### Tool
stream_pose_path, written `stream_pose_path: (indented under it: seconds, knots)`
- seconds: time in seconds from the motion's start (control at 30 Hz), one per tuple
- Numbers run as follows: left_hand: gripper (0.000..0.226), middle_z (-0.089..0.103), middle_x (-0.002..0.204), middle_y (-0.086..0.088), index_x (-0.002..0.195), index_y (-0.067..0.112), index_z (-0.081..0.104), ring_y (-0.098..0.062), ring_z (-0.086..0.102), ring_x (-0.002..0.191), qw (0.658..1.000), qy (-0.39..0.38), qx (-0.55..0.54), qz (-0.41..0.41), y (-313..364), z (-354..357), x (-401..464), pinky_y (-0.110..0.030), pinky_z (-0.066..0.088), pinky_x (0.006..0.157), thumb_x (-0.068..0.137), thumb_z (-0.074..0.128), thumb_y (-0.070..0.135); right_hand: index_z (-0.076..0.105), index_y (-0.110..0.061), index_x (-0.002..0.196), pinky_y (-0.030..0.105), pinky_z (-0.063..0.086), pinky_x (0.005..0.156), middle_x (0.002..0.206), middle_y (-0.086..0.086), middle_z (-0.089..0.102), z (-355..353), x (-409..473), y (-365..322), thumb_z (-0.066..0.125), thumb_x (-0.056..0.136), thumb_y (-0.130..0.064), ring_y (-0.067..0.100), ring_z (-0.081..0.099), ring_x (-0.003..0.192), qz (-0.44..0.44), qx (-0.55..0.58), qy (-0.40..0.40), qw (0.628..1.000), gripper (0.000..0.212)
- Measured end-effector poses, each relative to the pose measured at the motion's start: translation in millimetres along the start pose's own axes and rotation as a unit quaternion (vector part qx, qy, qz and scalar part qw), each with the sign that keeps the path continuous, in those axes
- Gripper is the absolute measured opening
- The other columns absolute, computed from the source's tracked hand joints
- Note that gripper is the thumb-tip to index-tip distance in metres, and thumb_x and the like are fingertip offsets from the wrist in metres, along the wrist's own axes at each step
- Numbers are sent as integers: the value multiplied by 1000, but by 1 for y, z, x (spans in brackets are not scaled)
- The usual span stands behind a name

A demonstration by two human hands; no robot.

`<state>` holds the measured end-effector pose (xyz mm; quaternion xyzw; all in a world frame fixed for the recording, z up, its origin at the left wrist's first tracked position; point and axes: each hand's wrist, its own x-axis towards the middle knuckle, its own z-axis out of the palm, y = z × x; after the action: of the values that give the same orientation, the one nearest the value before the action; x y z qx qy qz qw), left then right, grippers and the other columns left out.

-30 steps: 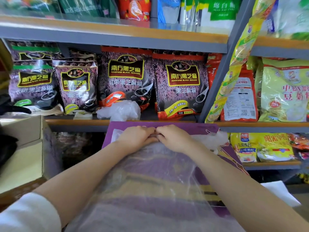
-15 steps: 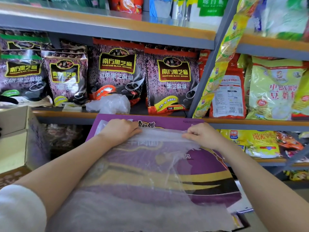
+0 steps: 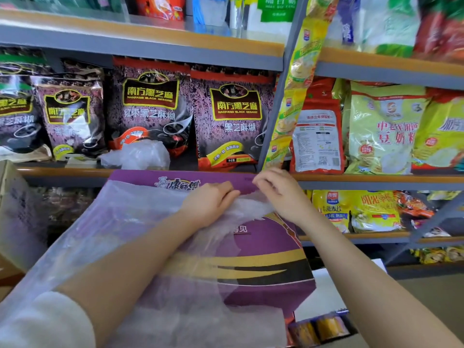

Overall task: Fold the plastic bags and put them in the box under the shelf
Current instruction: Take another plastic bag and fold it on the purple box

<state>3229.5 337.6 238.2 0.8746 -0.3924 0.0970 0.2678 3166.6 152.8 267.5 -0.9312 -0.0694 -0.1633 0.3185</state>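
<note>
A large clear plastic bag (image 3: 120,222) lies spread flat over a purple carton (image 3: 263,252) in front of the shelves. My left hand (image 3: 209,200) rests on the bag near its far edge, fingers curled over a bunched part of the film. My right hand (image 3: 278,189) pinches the same far edge just to the right, almost touching the left hand. A crumpled clear plastic bag (image 3: 140,155) sits on the shelf board behind the carton. An open cardboard box (image 3: 15,212) stands at the left, beside the lower shelf.
Grey metal shelves (image 3: 150,50) with wooden boards hold dark purple sesame-paste packs (image 3: 232,121) and yellow soy-milk packs (image 3: 384,129). A slanted upright (image 3: 273,116) divides the bays. Snack packets (image 3: 356,209) fill the lower right shelf. White sheets and small packets (image 3: 319,325) lie beside the carton.
My hands, spread apart along the bag's far edge half a second ago, have come together at the right of that edge. The bag's right part has been drawn leftwards, baring more purple carton.
</note>
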Motion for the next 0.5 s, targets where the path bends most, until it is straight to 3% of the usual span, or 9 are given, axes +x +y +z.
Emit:
stream_pose_path:
  seconds: [0.07,0.13,0.23,0.33,0.4,0.5]
  knots:
    - [58,64,82,-13,82,9,55,-33,59,78,1000,0,-1,-4,-4,4,-3,-39,43,65,84,21,56,63,-19,103,27,38,97,113,-3,57,-9,-12,18,41,89,-2,10,50,110,75,108,14,991,31]
    - [64,64,80,-12,81,8,56,-31,58,75,1000,7,-17,-15,-5,5,-3,-39,42,65,80,17,59,60,-30,106,30,42,98,118,-2,60,-10,-22,29,45,80,-6,12,53,113,121,185,-35,975,38]
    - [64,60,71,-4,79,9,55,-24,53,68,999,2,-23,-24,-2,3,-4,-36,39,61,77,18,61,54,-29,120,21,46,91,120,-2,60,0,-31,36,55,82,-1,10,57,111,81,147,-93,982,47]
    - [50,47,58,10,77,14,53,-11,45,56,999,-7,-49,-22,-2,1,-6,-30,33,56,80,33,59,56,-23,120,9,45,79,113,-8,60,0,-28,34,58,85,-1,8,59,103,59,101,-27,993,42]
    - [33,45,55,11,76,17,49,-6,43,53,997,2,-67,-25,-3,1,-6,-30,32,55,83,40,48,60,-19,113,12,46,73,104,-11,61,-3,-27,29,54,88,-2,9,60,95,45,76,21,996,31]
    - [28,46,57,8,81,16,48,-17,46,56,996,27,-79,-36,-2,-1,-8,-34,37,57,86,37,40,57,-23,102,21,48,65,91,-17,60,-6,-29,22,48,92,-5,1,59,74,48,79,51,994,22]
